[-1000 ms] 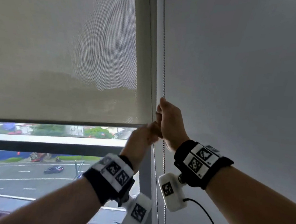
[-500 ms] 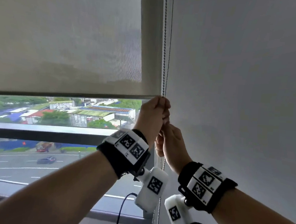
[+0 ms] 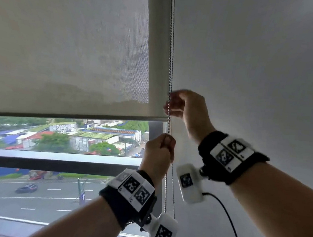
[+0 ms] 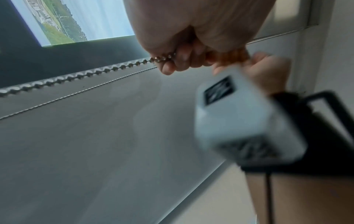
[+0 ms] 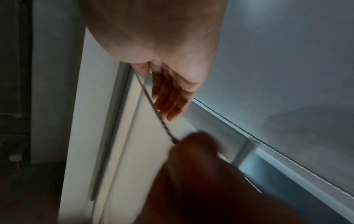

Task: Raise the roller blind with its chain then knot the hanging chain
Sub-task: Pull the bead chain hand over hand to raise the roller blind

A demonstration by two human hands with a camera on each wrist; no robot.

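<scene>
The pale roller blind [image 3: 73, 47] covers the upper window, and its bottom bar [image 3: 68, 116] hangs above the view of roofs. The bead chain [image 3: 171, 54] drops along the blind's right edge. My left hand [image 3: 166, 143] grips the chain in a fist just under the bar, and the beads [image 4: 76, 75] run taut out of that left hand [image 4: 178, 60]. My right hand [image 3: 172, 104] is higher up, its fingers [image 5: 168, 97] nearly straight beside the chain [image 5: 153, 104], thumb on the other side. The chain's back strand [image 3: 172, 193] hangs loose behind.
A plain grey wall [image 3: 248, 69] fills the right side, close behind my right hand. A dark window rail [image 3: 56, 165] crosses below the blind, with a road and cars far beneath. A black cable [image 3: 225, 212] trails from the right wrist camera.
My left hand has pulled the chain down from the top position. My right hand let go below it and has risen above it along the chain.
</scene>
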